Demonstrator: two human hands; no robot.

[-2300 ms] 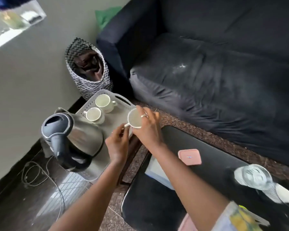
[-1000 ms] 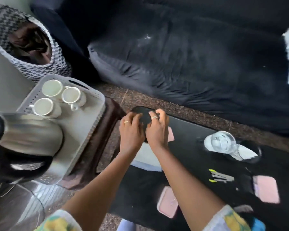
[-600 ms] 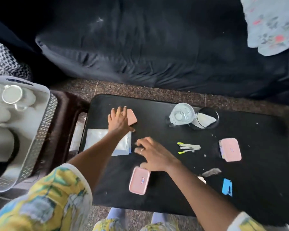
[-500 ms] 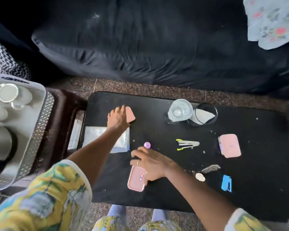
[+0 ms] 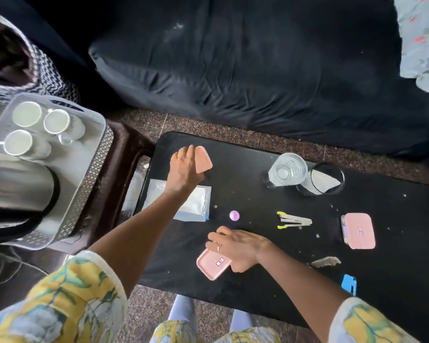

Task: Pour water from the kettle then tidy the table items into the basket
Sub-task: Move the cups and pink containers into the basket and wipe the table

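Reaching across the low black surface (image 5: 245, 154), the left hand (image 5: 183, 169) curls its grip around a salmon-pink rounded case (image 5: 203, 159) at the far left corner, just beyond a flat white plastic pouch (image 5: 196, 201). The right hand (image 5: 238, 246) lies over a pink rectangular lidded box (image 5: 212, 263) near the front edge, fingers bent onto its far end; whether the box is lifted I cannot tell. A small purple cap (image 5: 234, 215), a steel stapler with yellow tips (image 5: 294, 221), a clear drinking glass (image 5: 286, 170) and a second pink box (image 5: 358, 230) rest on the surface apart from both hands. Off to the left, the steel kettle (image 5: 17, 186) and three white cups (image 5: 56, 121) sit in the grey perforated basket (image 5: 89, 174).
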